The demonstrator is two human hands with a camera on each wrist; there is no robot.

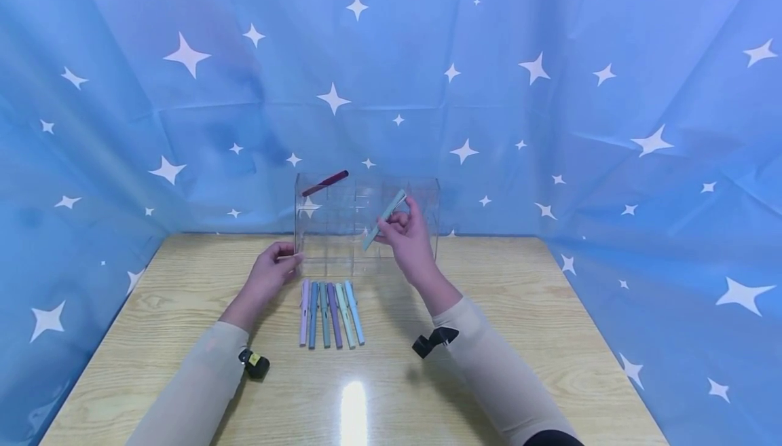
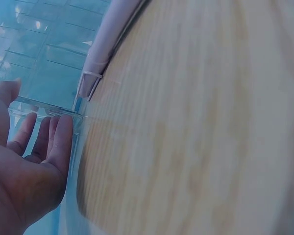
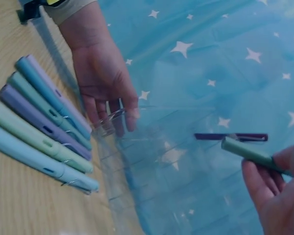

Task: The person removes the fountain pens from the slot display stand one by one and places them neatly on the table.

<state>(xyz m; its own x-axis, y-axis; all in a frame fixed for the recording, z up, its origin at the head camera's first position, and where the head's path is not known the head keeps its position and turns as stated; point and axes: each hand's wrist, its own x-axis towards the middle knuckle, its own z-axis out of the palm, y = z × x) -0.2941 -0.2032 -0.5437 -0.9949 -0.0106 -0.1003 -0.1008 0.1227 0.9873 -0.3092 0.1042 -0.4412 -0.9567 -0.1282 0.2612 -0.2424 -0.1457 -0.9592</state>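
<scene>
My right hand (image 1: 408,232) holds a green pen (image 1: 383,220) slantwise between thumb and fingers, over the front of a clear compartmented box (image 1: 326,266). At the box's lower left side, my left hand (image 1: 277,268) grips the edge, thumb and fingers on either side of it. The left wrist view shows this hand (image 2: 34,156) right at the transparent edge. A dark red pen (image 1: 326,183) lies tilted in the upper left part of the box. In the right wrist view the green pen (image 3: 250,151) points toward the dark red pen (image 3: 230,137).
In front of the box, several capped pens lie side by side on the wooden table (image 1: 519,337), among them a lilac pen (image 1: 304,313), a purple pen (image 1: 334,315) and a light blue pen (image 1: 354,313). A blue star-patterned curtain (image 1: 391,52) hangs behind the box.
</scene>
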